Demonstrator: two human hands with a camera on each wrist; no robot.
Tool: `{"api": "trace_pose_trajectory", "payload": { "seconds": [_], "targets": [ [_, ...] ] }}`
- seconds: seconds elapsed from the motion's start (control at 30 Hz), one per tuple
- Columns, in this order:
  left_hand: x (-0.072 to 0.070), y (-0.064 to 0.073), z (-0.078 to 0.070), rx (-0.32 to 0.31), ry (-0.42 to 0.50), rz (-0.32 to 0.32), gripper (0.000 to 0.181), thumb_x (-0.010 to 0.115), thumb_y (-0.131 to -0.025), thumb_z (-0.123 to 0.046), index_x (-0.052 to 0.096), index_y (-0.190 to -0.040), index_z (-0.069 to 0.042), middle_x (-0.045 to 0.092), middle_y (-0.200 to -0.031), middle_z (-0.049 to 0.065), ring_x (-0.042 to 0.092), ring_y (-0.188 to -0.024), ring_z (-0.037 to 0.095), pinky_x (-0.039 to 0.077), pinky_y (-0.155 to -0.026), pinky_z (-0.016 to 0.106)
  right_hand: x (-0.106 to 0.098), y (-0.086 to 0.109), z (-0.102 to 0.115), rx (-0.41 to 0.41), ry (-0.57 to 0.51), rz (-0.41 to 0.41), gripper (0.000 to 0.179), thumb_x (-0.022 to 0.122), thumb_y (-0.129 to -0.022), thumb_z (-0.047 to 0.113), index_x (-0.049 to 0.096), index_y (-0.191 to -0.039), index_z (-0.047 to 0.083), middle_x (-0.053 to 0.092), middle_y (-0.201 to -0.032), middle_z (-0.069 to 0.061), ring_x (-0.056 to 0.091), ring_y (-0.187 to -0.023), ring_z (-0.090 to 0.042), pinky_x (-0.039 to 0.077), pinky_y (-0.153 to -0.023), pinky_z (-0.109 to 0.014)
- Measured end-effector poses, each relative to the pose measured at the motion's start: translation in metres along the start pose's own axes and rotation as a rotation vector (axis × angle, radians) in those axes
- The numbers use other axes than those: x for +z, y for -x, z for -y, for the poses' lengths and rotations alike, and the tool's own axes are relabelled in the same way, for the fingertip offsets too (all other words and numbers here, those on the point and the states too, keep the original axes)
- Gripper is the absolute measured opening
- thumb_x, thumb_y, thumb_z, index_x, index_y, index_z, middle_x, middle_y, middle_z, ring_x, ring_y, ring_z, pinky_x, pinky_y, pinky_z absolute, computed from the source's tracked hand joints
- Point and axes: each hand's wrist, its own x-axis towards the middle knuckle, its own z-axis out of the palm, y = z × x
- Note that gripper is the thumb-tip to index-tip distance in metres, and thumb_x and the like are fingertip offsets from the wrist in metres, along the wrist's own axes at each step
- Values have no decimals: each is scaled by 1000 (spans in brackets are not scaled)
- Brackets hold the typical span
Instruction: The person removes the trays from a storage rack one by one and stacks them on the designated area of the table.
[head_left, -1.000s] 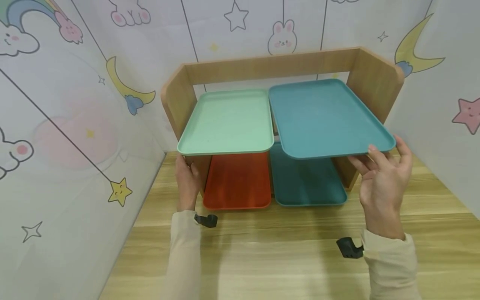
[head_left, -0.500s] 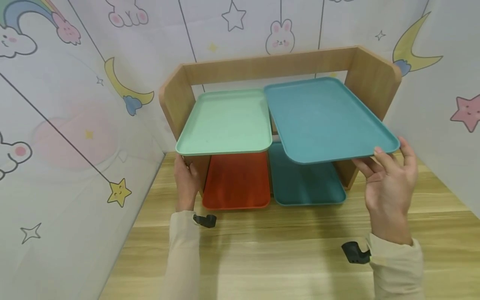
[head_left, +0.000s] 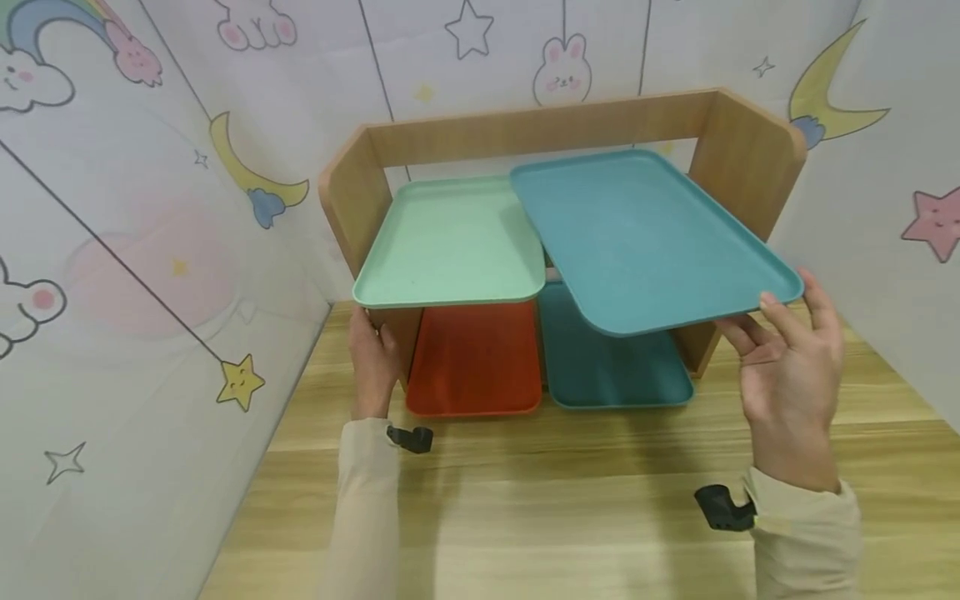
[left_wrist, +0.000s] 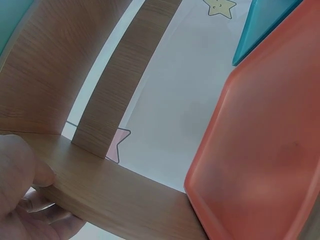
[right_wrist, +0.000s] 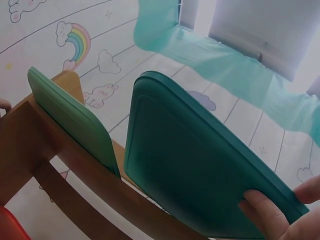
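Note:
My right hand (head_left: 795, 383) pinches the near right corner of a blue tray (head_left: 660, 242), thumb on the rim and fingers underneath. Tilted and turned, this tray sits over the right half of the upper level of a wooden shelf (head_left: 547, 129). Its left corner overlaps a mint green tray (head_left: 457, 242), which lies flat on the upper left. Below the mint tray's left corner, my left hand (head_left: 372, 362) grips the shelf's side panel (left_wrist: 120, 200); in the left wrist view the thumb is on one face and fingers on the other.
On the lower level lie a red tray (head_left: 476, 367) at left and a dark teal tray (head_left: 615, 358) at right. The shelf stands on a wood-grain table (head_left: 540, 517). Walls with cartoon prints (head_left: 150, 292) close in behind and on both sides.
My right hand has moved right and slightly toward me with the blue tray's corner. The tray has turned, its far left corner shifting left over the mint tray. The left hand stays put.

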Motion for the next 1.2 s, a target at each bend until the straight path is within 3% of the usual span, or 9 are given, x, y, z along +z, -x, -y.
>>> {"api": "trace_pose_trajectory", "payload": {
  "seconds": [0.23,0.53,0.83,1.2],
  "targets": [
    [0,-1,-1,-31,3,24,50,41,-93,6,35,-143,0,47,-134,26,47,-124,39,40,-103,50,1,-1,2,22,-14,51,44,47,-89,-17,42,-130,-3,50,-119,-19,68,-68,-41,58,-62,-44],
    [1,-3,-2,-22,-26,13,50,40,-92,8,35,-142,2,46,-136,26,44,-129,38,37,-108,47,0,-6,5,89,-62,191,29,40,-92,-15,48,-119,-9,60,-101,-20,69,-71,-37,58,-62,-42],
    [1,-1,-3,-12,-44,24,51,40,-93,7,33,-143,2,46,-137,26,44,-129,38,37,-108,48,-4,-4,2,208,-114,287,31,33,-97,-11,49,-124,-11,63,-97,-22,68,-70,-39,58,-62,-43],
    [1,-1,-3,-10,-40,15,52,40,-92,7,31,-143,3,45,-138,26,43,-130,38,36,-108,48,-11,-1,9,298,-126,369,40,27,-99,-8,38,-138,-7,63,-102,-23,69,-79,-36,58,-69,-41]
  ]
}}
